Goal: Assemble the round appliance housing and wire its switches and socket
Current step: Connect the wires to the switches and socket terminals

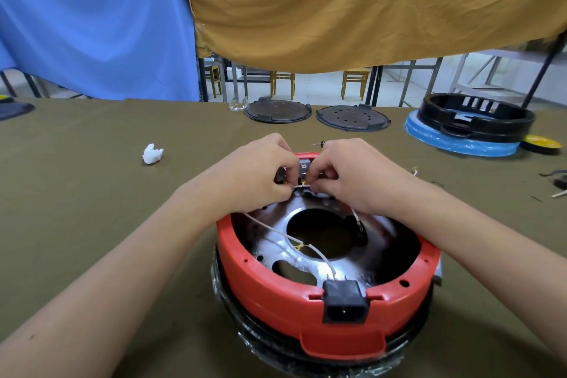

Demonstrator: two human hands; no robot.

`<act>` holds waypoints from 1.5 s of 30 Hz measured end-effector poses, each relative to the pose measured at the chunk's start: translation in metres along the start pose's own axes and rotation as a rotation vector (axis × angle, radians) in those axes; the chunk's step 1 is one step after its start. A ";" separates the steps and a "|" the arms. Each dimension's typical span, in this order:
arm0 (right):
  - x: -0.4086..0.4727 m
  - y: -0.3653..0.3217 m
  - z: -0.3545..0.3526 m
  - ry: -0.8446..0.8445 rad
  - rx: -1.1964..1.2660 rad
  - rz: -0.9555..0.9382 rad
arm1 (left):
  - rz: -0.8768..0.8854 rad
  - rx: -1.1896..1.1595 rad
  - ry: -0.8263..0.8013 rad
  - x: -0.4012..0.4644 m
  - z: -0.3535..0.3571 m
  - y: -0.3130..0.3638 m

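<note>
Both forearms are bare up to the frame edge; the left hand (259,167) and right hand (352,175) wear nothing.

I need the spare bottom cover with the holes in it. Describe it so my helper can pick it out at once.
Look along the far edge of the olive-green table, past the red housing being wired. Two dark round covers lie flat side by side there. Take the right-hand cover: its face has a scatter of small holes, while the left-hand cover beside it looks plain.

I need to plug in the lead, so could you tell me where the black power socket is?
The black power socket sits in the red round housing's near rim, closest to the camera.
</note>
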State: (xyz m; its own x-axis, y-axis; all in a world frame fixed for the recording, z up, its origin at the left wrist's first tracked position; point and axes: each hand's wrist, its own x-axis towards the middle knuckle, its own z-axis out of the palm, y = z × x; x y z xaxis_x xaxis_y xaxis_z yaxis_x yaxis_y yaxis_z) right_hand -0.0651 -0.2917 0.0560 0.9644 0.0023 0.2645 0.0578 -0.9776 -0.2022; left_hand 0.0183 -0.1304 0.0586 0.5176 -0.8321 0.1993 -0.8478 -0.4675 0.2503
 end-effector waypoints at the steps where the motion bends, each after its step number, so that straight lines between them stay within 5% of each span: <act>1: 0.000 0.000 0.000 -0.002 -0.005 -0.001 | 0.001 0.003 -0.001 0.000 0.000 0.000; 18: 0.001 -0.003 -0.001 0.003 -0.057 0.009 | 0.015 0.134 -0.111 0.013 -0.015 0.005; 29: -0.001 0.004 0.000 0.161 -0.116 0.034 | 0.019 0.150 0.069 0.018 0.006 -0.005; 35: -0.001 0.005 0.002 -0.012 -0.091 0.148 | 0.054 0.204 0.147 0.017 0.006 -0.004; 45: 0.000 0.002 0.001 0.008 -0.096 0.136 | -0.016 0.308 0.027 0.025 0.006 -0.003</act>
State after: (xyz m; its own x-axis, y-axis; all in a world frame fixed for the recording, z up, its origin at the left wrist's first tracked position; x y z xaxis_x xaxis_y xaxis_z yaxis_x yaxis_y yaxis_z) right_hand -0.0651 -0.2935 0.0548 0.9596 -0.1325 0.2484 -0.0984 -0.9845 -0.1451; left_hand 0.0327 -0.1518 0.0574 0.5308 -0.8173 0.2242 -0.8322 -0.5527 -0.0447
